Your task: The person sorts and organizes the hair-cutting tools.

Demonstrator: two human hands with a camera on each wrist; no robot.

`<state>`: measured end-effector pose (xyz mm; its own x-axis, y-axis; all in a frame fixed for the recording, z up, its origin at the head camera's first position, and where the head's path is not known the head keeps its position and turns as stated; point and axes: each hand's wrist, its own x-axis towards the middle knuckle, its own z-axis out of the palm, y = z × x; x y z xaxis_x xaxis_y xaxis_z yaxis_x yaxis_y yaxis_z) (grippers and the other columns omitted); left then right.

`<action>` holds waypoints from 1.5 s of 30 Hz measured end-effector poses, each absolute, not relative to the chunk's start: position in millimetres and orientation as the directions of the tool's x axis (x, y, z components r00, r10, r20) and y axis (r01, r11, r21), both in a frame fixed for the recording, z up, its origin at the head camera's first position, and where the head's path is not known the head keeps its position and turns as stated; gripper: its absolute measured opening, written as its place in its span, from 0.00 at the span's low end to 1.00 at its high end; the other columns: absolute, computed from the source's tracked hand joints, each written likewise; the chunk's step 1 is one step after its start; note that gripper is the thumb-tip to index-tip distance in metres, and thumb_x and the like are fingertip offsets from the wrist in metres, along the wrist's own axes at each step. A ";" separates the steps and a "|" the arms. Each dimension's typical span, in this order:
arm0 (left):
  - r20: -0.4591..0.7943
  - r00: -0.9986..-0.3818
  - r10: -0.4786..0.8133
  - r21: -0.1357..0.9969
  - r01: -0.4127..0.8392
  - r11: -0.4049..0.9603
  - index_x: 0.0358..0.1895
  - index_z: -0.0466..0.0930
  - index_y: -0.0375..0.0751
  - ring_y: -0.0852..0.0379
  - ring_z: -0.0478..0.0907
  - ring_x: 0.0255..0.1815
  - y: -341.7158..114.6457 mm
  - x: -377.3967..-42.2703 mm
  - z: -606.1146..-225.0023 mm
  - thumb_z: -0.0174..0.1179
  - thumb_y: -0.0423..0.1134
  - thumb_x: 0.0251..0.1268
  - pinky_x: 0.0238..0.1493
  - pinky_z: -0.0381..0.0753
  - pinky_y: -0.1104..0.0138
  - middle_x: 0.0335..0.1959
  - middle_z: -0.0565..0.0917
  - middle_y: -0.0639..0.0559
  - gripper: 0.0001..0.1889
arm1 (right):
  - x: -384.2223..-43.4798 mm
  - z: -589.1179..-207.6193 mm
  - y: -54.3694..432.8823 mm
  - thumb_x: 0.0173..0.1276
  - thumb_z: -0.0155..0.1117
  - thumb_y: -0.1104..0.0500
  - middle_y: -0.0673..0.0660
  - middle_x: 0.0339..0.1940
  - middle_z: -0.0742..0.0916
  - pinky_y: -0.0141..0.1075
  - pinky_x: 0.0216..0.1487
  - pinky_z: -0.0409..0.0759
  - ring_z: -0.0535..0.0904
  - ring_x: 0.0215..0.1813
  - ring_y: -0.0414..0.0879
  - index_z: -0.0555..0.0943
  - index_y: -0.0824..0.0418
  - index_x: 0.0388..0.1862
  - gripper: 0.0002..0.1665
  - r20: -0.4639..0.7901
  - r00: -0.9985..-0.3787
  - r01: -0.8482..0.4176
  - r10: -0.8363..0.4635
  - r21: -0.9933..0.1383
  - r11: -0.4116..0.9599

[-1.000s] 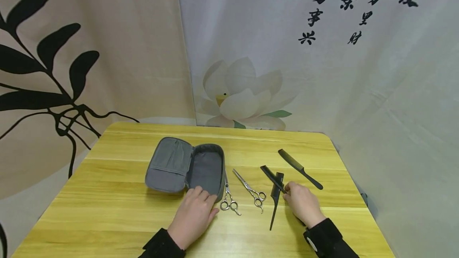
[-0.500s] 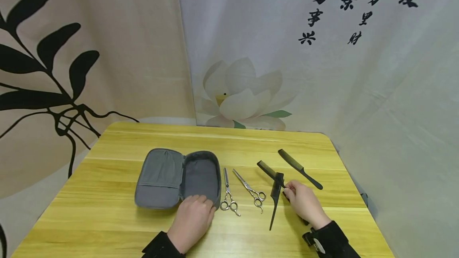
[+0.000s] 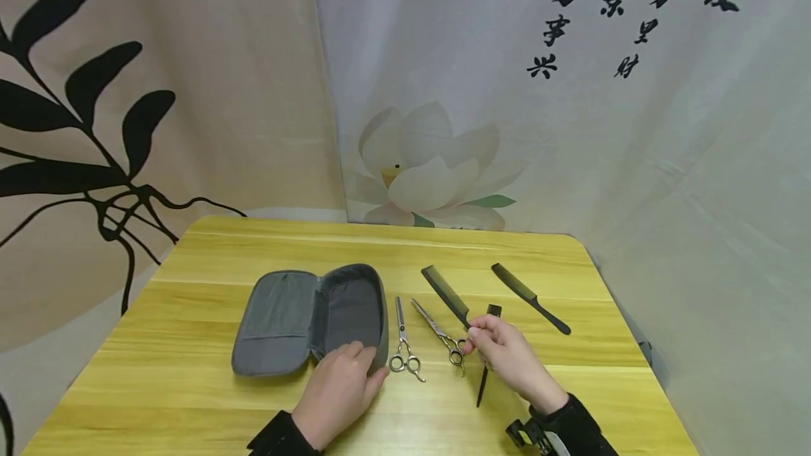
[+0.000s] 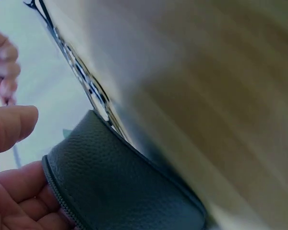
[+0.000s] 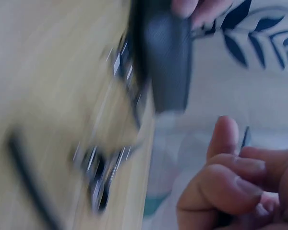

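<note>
A grey zip case [image 3: 275, 319] lies unfolded on the table, lid to the left. My left hand [image 3: 341, 387] is at its near wall; in the left wrist view the fingers [image 4: 26, 182] curl over the zipped rim, while the thumb stands apart from the wall. My right hand [image 3: 516, 361] pinches the handle of a black comb [image 3: 445, 294], its toothed end pointing up and left. Beneath that hand lies a tail comb [image 3: 483, 387], partly covered. Two pairs of hair scissors lie between the hands: one pair [image 3: 404, 347] beside the case, another pair [image 3: 437, 326] farther right.
Another handled black comb [image 3: 529, 296] lies toward the right back of the wooden table [image 3: 209, 280]. A printed cloth [image 3: 266, 90] hangs behind the table. In the blurred right wrist view, scissors [image 5: 98, 177] and the case's outer wall [image 5: 170, 67] show.
The case has shifted left and toward me with my left hand at it. My right hand has drawn its comb left, off the tail comb. The scissors and far comb have stayed put.
</note>
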<state>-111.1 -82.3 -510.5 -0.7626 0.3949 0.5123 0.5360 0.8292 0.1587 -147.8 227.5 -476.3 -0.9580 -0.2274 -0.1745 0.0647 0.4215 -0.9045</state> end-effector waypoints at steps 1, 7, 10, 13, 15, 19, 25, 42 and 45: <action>0.503 -0.770 0.393 0.173 0.535 0.827 0.39 0.90 0.38 0.56 0.83 0.31 -81.6 -110.2 -510.8 0.78 0.47 0.61 0.36 0.86 0.64 0.30 0.85 0.52 0.15 | -146.6 -474.5 220.8 0.88 0.52 0.56 0.65 0.43 0.89 0.27 0.24 0.64 0.65 0.23 0.37 0.76 0.70 0.64 0.20 -0.176 -0.947 0.062 -0.269 -0.922 0.383; 0.272 -0.921 0.280 0.569 0.388 0.725 0.60 0.85 0.36 0.54 0.86 0.48 -73.8 -104.8 -507.0 0.74 0.48 0.69 0.49 0.88 0.60 0.46 0.87 0.49 0.24 | -139.7 -464.0 186.7 0.89 0.53 0.53 0.52 0.40 0.88 0.26 0.26 0.66 0.65 0.23 0.36 0.73 0.68 0.64 0.19 -0.174 -0.911 0.112 -0.374 -0.977 0.181; 0.094 -0.982 0.164 0.833 0.168 0.528 0.64 0.82 0.39 0.57 0.84 0.52 -71.4 -105.8 -501.5 0.71 0.52 0.72 0.54 0.85 0.64 0.51 0.86 0.50 0.27 | -136.7 -461.8 173.8 0.89 0.52 0.54 0.49 0.40 0.87 0.27 0.28 0.66 0.66 0.25 0.36 0.71 0.67 0.63 0.18 -0.170 -0.898 0.150 -0.406 -0.985 0.083; -0.015 -0.996 0.084 0.963 0.008 0.268 0.65 0.82 0.39 0.57 0.83 0.52 -72.0 -109.9 -494.3 0.68 0.54 0.75 0.54 0.83 0.68 0.55 0.87 0.46 0.26 | -132.2 -462.1 161.7 0.89 0.51 0.56 0.48 0.41 0.87 0.27 0.30 0.66 0.67 0.27 0.36 0.68 0.67 0.64 0.17 -0.173 -0.876 0.189 -0.450 -0.982 0.009; -0.069 -0.996 0.060 0.991 -0.061 0.117 0.66 0.82 0.38 0.56 0.84 0.56 -73.4 -113.0 -489.5 0.66 0.53 0.77 0.58 0.82 0.68 0.60 0.87 0.42 0.26 | -127.9 -463.8 154.2 0.89 0.51 0.56 0.47 0.41 0.87 0.28 0.31 0.67 0.67 0.27 0.36 0.67 0.69 0.66 0.19 -0.174 -0.865 0.204 -0.471 -0.979 -0.012; -0.165 -0.986 -0.001 0.985 -0.165 -0.046 0.68 0.83 0.39 0.48 0.82 0.68 -75.3 -115.5 -482.1 0.64 0.54 0.78 0.69 0.81 0.57 0.67 0.85 0.40 0.27 | -117.7 -467.2 139.3 0.88 0.52 0.57 0.46 0.41 0.87 0.27 0.31 0.69 0.69 0.27 0.35 0.67 0.74 0.69 0.24 -0.165 -0.851 0.184 -0.499 -0.983 0.011; -0.213 -0.976 -0.052 0.976 -0.209 -0.059 0.48 0.90 0.33 0.53 0.80 0.50 -74.3 -114.3 -477.7 0.71 0.54 0.72 0.53 0.78 0.63 0.41 0.87 0.48 0.23 | -108.2 -473.2 123.0 0.86 0.55 0.59 0.51 0.41 0.89 0.25 0.26 0.65 0.68 0.24 0.34 0.72 0.74 0.66 0.21 -0.155 -0.843 0.142 -0.515 -0.988 0.065; -0.208 -0.976 -0.070 0.976 -0.203 -0.076 0.50 0.88 0.33 0.57 0.88 0.33 -90.6 -128.9 -465.9 0.68 0.47 0.77 0.40 0.90 0.65 0.35 0.92 0.52 0.17 | -109.9 -488.8 117.5 0.83 0.62 0.47 0.53 0.66 0.86 0.37 0.60 0.85 0.84 0.62 0.41 0.74 0.51 0.76 0.27 0.093 -0.754 -0.566 -0.651 -0.595 0.571; -0.159 -0.986 -0.057 0.986 -0.156 -0.055 0.53 0.85 0.31 0.57 0.90 0.32 -106.1 -139.3 -448.8 0.65 0.42 0.79 0.40 0.91 0.65 0.37 0.92 0.50 0.15 | -111.5 -486.0 115.3 0.85 0.60 0.48 0.56 0.73 0.83 0.44 0.73 0.81 0.80 0.74 0.48 0.76 0.56 0.75 0.27 0.072 -0.743 -0.603 -0.665 -0.504 0.619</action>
<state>-139.3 -106.1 -448.8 -0.9856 -0.0574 -0.1589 -0.1558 -0.0550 0.9863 -111.5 115.3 -486.0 -0.7431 -0.6653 0.0723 -0.6029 0.6187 -0.5037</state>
